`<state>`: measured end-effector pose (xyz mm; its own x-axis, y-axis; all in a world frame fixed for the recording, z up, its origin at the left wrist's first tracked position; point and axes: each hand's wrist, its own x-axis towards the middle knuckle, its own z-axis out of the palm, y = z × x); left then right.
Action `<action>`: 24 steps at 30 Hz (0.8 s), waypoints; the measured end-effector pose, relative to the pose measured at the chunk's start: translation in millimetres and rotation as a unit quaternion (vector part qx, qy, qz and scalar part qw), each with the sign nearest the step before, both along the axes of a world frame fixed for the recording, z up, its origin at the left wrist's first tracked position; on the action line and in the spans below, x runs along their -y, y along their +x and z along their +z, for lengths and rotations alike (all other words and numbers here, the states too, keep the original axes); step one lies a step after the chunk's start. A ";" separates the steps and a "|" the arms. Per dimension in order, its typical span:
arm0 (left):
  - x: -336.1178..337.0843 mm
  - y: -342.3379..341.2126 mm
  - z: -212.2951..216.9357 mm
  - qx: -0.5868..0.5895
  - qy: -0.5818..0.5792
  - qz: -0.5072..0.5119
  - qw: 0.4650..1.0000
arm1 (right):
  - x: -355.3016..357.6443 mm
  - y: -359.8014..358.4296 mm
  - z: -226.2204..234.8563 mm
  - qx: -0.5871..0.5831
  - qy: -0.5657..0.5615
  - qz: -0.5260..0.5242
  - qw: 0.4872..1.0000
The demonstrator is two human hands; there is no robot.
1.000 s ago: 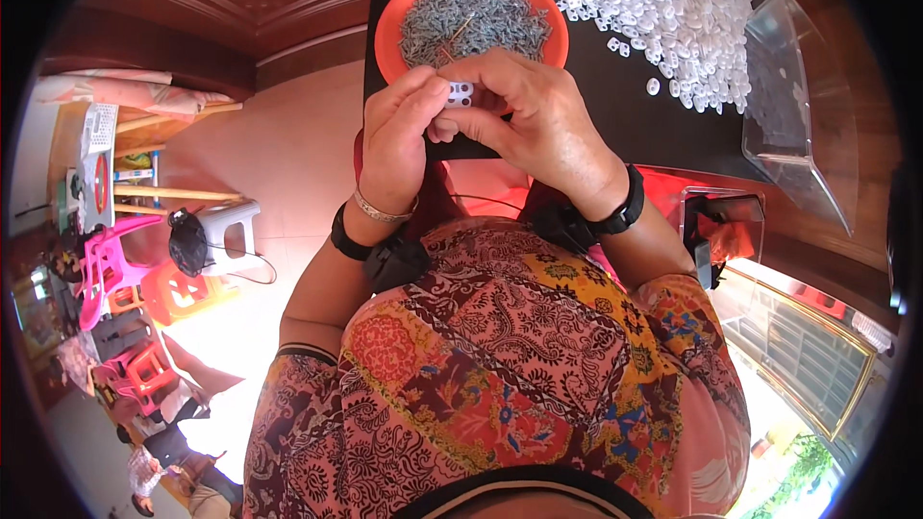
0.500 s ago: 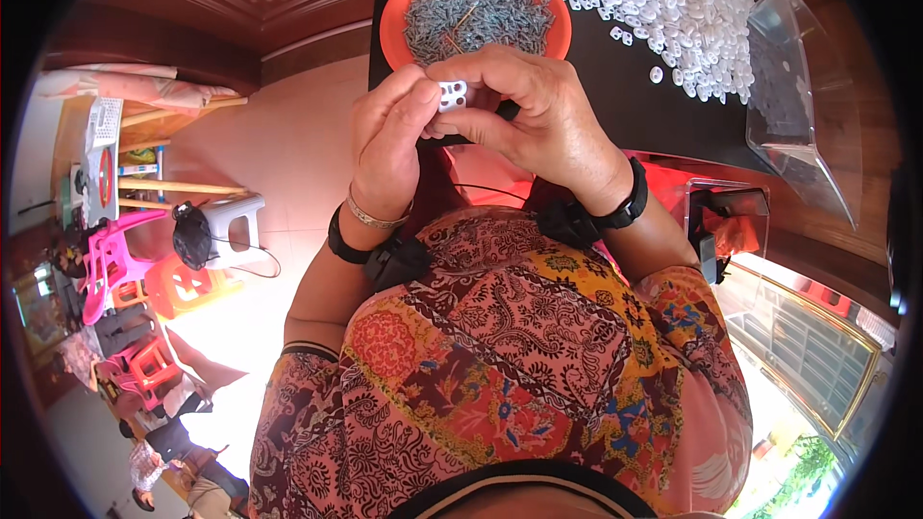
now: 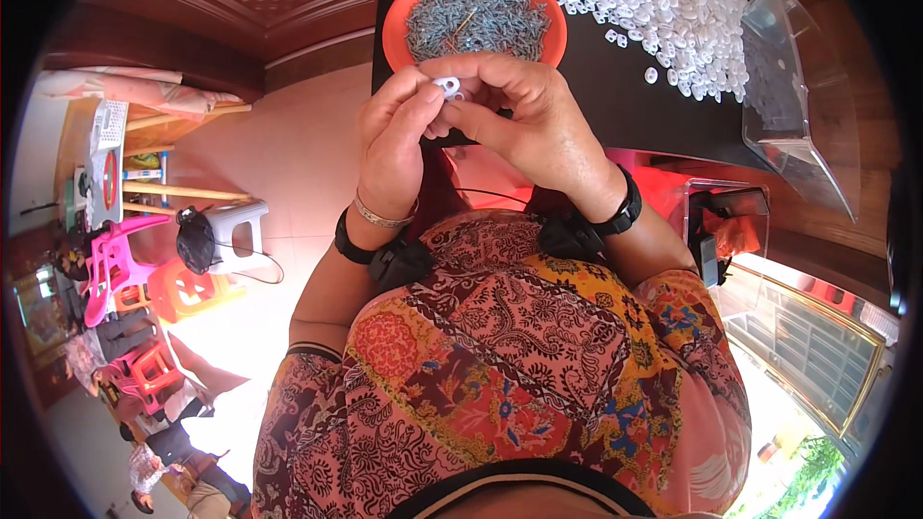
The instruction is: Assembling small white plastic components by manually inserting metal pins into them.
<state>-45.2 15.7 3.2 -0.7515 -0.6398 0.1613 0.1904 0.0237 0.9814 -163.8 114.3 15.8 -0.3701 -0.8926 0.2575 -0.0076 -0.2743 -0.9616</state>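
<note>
We hold both hands together just below the rim of the orange bowl [image 3: 399,34], which sits at twelve o'clock on the dark table [image 3: 625,106]. Our left hand [image 3: 392,139] pinches a small white plastic piece [image 3: 448,86] between thumb and fingertips, and our right hand [image 3: 524,125] closes on the same piece from the three o'clock side, its thumb and forefinger pressed against it. Whether the right fingers also hold one of the small metal parts we cannot tell; the fingers cover that spot.

Compared with a second ago, the hands have risen in the view and drawn closer to the bowl, and the white piece now stands clearer between the fingertips, less buried under the right thumb. We judge this to mean the fitting work on this piece is still in hand and not yet let go.

The bowl is heaped with grey metal clips [image 3: 481,14]. At one o'clock lies a broad heap of white plastic pieces [image 3: 663,0], a few strays scattered at its near edge. At two o'clock a clear plastic tray [image 3: 784,86] lies tilted at the table's edge. Both wrists wear black bands, the left also a thin bracelet [image 3: 380,218].
</note>
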 end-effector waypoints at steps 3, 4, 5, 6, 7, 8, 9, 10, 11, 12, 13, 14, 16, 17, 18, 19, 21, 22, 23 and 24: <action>-3.0 -0.8 1.9 -0.013 0.023 -0.002 1.000 | -0.7 -3.3 0.9 -0.040 0.022 0.009 0.999; -2.5 -0.1 1.4 -0.013 0.023 -0.001 1.000 | -0.8 -3.8 2.7 -0.040 0.022 0.010 0.999; -2.1 0.3 1.0 -0.010 0.024 -0.004 1.000 | -1.4 -4.4 5.5 -0.045 0.025 0.016 0.999; -1.5 0.8 0.3 -0.008 0.024 -0.007 1.000 | -1.9 -4.6 6.8 -0.050 0.027 0.022 0.998; -0.3 1.7 -0.8 -0.007 0.025 -0.006 1.000 | -1.4 -5.0 5.2 -0.049 0.027 0.023 0.998; 1.2 3.1 -2.2 0.002 0.021 -0.015 1.000 | -0.2 -5.8 2.3 -0.031 0.029 0.030 0.999; 1.9 3.9 -2.8 0.011 0.018 -0.024 0.999 | 0.5 -6.5 0.7 -0.012 0.030 0.037 0.999; 1.7 3.9 -2.7 0.011 0.018 -0.024 0.999 | 0.1 -7.1 0.6 -0.012 0.030 0.037 0.999; 1.3 3.8 -3.2 0.013 0.019 -0.021 1.000 | 0.0 -8.1 0.3 -0.022 0.031 0.042 0.998; 0.7 3.8 -3.5 0.015 0.021 -0.018 1.000 | -0.2 -8.7 0.1 -0.032 0.031 0.046 0.998; -0.1 3.9 -2.8 0.016 0.021 -0.017 1.000 | -0.3 -9.0 -0.1 -0.031 0.031 0.047 0.998; -0.7 3.6 -1.2 0.022 0.015 -0.018 0.999 | -0.5 -9.4 0.0 -0.038 0.028 0.047 0.998; -1.1 3.2 -0.6 0.029 0.010 -0.019 0.999 | 0.1 -9.8 -1.0 -0.044 0.024 0.046 0.998; -1.6 3.1 -1.1 0.029 0.010 -0.014 0.999 | 0.5 -10.2 -2.3 -0.023 0.022 0.054 0.998; -1.9 3.1 -1.6 0.029 0.010 -0.010 0.999 | 0.6 -10.3 -3.3 -0.002 0.021 0.062 0.998; -1.5 3.4 -2.3 0.030 0.011 -0.010 0.999 | 0.6 -9.8 -3.7 -0.001 0.021 0.062 0.998; 0.2 3.7 -3.7 0.035 0.005 -0.019 0.999 | 0.9 -8.9 -4.2 0.047 0.009 0.068 0.997; -0.5 3.1 -2.8 0.035 0.005 -0.020 0.999 | 0.7 -9.1 -4.4 0.048 0.009 0.067 0.997; -2.1 2.3 -1.4 0.034 0.004 -0.013 0.999 | 0.5 -9.2 -4.8 0.051 0.009 0.067 0.996; -3.0 2.0 -0.7 0.033 0.003 -0.007 0.999 | 0.4 -9.4 -5.3 0.054 0.009 0.067 0.996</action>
